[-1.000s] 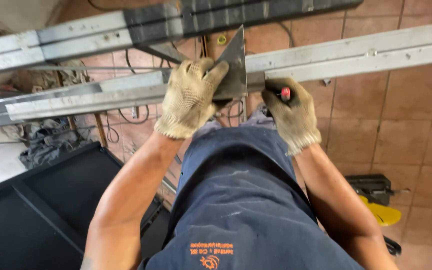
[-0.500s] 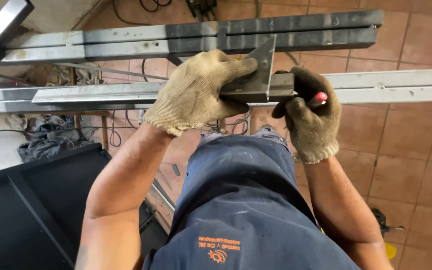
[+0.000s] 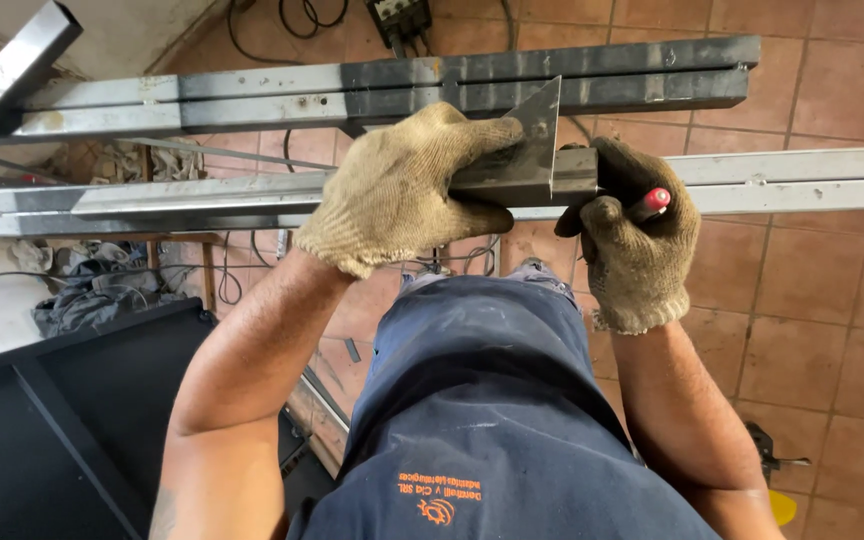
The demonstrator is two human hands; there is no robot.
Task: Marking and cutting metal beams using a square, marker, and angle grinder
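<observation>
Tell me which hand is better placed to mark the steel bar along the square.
Right. The right hand already holds the red-tipped marker beside the metal square; the left hand is pressing that square onto the steel bar.

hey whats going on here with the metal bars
A person in knit work gloves leans over long metal bars laid across a tiled floor. The left hand presses a triangular metal square onto the nearer bar. The right hand grips a red-tipped marker right beside the square's edge. A second, darker bar lies just beyond.
</observation>
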